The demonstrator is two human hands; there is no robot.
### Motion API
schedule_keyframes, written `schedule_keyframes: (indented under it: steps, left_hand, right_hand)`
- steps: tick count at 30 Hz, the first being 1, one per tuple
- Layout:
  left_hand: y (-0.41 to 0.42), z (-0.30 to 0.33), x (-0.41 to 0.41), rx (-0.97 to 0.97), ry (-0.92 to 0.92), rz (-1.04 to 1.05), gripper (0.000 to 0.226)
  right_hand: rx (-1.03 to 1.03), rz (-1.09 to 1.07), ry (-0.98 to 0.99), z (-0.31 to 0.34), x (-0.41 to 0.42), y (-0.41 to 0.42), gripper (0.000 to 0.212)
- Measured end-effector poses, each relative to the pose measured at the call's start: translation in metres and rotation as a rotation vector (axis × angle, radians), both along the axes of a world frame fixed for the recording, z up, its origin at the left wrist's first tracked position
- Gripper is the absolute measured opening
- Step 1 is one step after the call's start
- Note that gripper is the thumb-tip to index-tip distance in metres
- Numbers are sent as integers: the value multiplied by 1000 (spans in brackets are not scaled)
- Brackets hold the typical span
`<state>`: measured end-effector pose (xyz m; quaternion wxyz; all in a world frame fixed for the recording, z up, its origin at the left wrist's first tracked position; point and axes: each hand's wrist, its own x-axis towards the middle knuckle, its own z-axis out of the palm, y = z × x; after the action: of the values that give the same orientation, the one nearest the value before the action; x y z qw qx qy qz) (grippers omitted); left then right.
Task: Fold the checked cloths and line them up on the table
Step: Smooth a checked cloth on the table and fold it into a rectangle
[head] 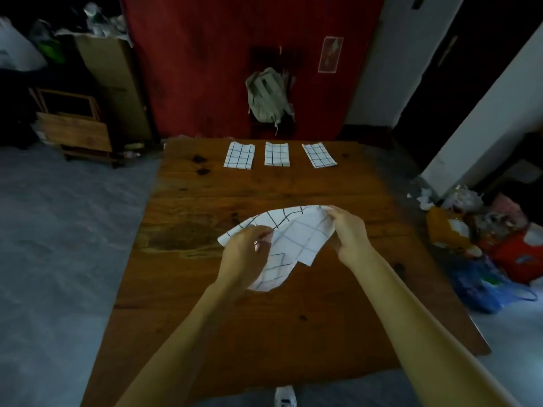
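- the left hand [245,254] and right hand [349,233] each pinched an edge of a loose white cloth with dark checks [296,239], held above the middle of the brown wooden table [264,333].
- three folded checked cloths [276,154] lay in a row at the far edge.
- a grey-green backpack [269,95] hung on the red wall [205,69] beyond.
- plastic bags [484,245] cluttered the floor at right.
- no writing was readable.

Bare table [293,183] lies before three folded cloths [276,154].

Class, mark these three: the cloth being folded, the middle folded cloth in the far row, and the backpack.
cloth being folded [302,236], head view, its white centre between the hands
middle folded cloth [276,154], head view, centre of its top face
backpack [266,96], head view, middle of its body
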<state>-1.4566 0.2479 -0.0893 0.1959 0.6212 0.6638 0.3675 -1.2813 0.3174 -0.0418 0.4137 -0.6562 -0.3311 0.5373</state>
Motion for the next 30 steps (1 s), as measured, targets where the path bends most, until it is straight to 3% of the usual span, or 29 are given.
schedule_keyframes:
  steps: [3,6,8,10,14,17,21,25,30]
  left_hand:
    - [22,18,3,88,108,-1,23]
    - [43,38,12,160,293,-46,22]
    - [52,48,15,191,394,-80,17]
    - [59,54,14,188,415,-100,17]
    - [66,49,8,83,455,-160,22]
    - [70,38,5,-138,445,-168,31]
    - [88,39,-7,-293,470,-5,15]
    - [122,61,-9,-146,486,134,12]
    - [160,97,-9,214,505,194,18]
  right_hand:
    - [271,45,-463,-6,8,1,61]
    - [673,362,-614,-2,8,3,65]
    - [700,696,-838,2,6,9,67]
    - [615,843,-976,4,6,17,63]
    - [584,726,-875,-3,14,32,25]
    - [574,664,-862,-5,25,43,25]
    - [520,591,-911,-4,46,69,27]
    - [545,552,-985,2,57,106,23]
    - [734,396,-913,27,60,148,29]
